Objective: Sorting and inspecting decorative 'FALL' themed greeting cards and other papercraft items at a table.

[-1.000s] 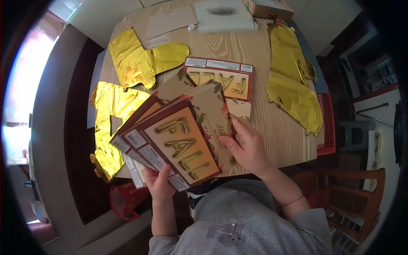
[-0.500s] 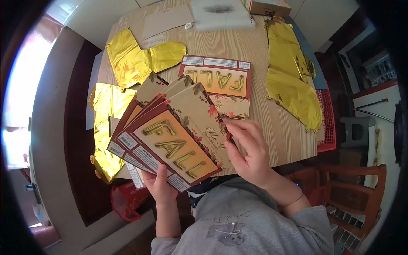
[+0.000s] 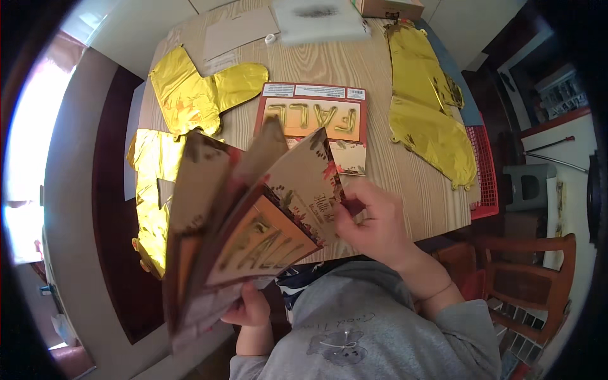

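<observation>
A fanned bunch of printed cards (image 3: 253,247) for balloon banners is held above the table's near edge, its left part smeared by motion. My left hand (image 3: 250,306) grips the bunch from below, thumb over its lower edge. With thumb and fingertips pressed together, my right hand (image 3: 375,218) pinches the right edge of the front card (image 3: 310,174). Brown borders, tan panels, leaves and pictured gold letter balloons mark these cards. Beyond them another such card (image 3: 315,117) lies flat on the table, its lower part partly covered by the held bunch.
Gold foil balloons, uninflated, lie at the table's left (image 3: 196,92) and right (image 3: 424,107). A grey-beige sheet (image 3: 240,35), a translucent plastic bag (image 3: 320,22) and a cardboard box (image 3: 389,7) are at the far side. A red basket (image 3: 484,171) and wooden chair (image 3: 532,285) stand right.
The cards have swung more upright and spread apart, lower on the left. My left hand has moved down; my right hand has shifted slightly and now pinches the front card's edge.
</observation>
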